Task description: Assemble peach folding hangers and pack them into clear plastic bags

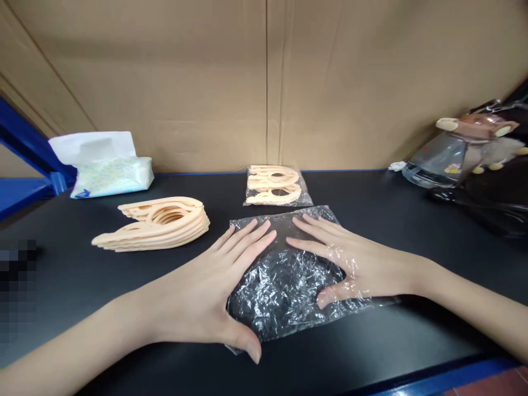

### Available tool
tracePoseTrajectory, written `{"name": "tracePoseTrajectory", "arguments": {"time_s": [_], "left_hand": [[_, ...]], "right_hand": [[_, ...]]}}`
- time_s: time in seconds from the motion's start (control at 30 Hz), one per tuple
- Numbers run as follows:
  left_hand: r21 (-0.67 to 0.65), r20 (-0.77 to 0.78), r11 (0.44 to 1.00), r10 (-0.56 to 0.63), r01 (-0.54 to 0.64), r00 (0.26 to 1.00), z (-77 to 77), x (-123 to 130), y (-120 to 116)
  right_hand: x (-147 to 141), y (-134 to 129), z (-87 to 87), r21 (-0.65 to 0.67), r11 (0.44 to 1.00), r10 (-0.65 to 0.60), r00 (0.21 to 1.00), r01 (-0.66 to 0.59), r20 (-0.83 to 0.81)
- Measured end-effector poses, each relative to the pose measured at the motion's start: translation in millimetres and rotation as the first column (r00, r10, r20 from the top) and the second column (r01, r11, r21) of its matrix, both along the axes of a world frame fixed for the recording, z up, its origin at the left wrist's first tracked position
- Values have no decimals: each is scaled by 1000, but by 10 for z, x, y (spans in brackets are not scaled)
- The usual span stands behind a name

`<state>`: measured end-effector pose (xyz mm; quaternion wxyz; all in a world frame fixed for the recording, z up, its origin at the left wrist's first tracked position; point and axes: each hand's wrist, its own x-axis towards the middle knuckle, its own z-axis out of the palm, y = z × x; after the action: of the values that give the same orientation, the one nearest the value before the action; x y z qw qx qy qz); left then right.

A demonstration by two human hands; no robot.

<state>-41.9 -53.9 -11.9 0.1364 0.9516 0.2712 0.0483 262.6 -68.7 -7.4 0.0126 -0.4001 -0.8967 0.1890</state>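
Observation:
A crinkled clear plastic bag lies on the black table in front of me. My left hand rests over its left side, fingers spread, thumb near the bag's lower left corner. On the right side, my right hand is also spread, with some of the clear film showing over its palm and thumb. Neither hand grips anything. Left of the bag sits a stack of cream-coloured curved pieces with round openings. Behind the bag lies a clear packet with similar cream pieces inside.
A tissue pack stands at the back left near a blue frame. At the back right are a clear bottle with a plush-like cover and dark items. Cardboard rises behind the table.

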Motion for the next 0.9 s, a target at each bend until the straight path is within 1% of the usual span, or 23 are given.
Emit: {"name": "tracePoseTrajectory", "arguments": {"time_s": [0.07, 0.2, 0.33, 0.4, 0.5, 0.57, 0.6, 0.67, 0.7, 0.73, 0.77, 0.83, 0.9], "left_hand": [[-25, -42, 1000, -6, 5, 999, 16, 0, -4], [-65, -89, 998, 9, -15, 996, 50, 1, 8], [-80, -100, 996, 26, -34, 995, 77, -13, 13], [-90, -80, 995, 44, -51, 996, 76, -25, 20], [-93, 7, 993, 77, -76, 997, 45, -44, 45], [-90, 61, 993, 87, -81, 994, 9, -55, 66], [-89, 72, 993, 85, -79, 994, -9, -59, 74], [-81, 68, 994, 77, -71, 995, -41, -59, 84], [-76, 59, 995, 71, -66, 996, -51, -54, 86], [-73, 49, 995, 65, -61, 997, -54, -46, 85], [-74, 37, 995, 64, -62, 997, -52, -34, 83], [-84, 12, 994, 67, -66, 998, -31, -6, 75], [-96, -14, 993, 70, -71, 997, -2, 20, 63]], "right_hand": [[-18, -5, 8, -31, 999, -8, 1000, 9, 28], [2, 11, 47, -54, 998, -32, 999, 33, 13], [168, 72, 101, -11, 999, -51, 998, 51, 25], [303, 115, 121, 44, 997, -71, 997, 70, 30], [508, 180, 163, 175, 978, -117, 993, 114, 4], [585, 212, 230, 292, 943, -152, 987, 162, -56], [589, 224, 280, 353, 914, -175, 979, 200, -101], [515, 253, 408, 458, 847, -206, 961, 270, -186], [437, 275, 479, 491, 823, -200, 955, 285, -218], [332, 307, 547, 506, 819, -172, 957, 271, -234], [205, 351, 609, 504, 833, -117, 963, 228, -242], [-105, 474, 692, 450, 886, 9, 966, 112, -259], [-466, 625, 706, 440, 898, 130, 951, 6, -279]]}}
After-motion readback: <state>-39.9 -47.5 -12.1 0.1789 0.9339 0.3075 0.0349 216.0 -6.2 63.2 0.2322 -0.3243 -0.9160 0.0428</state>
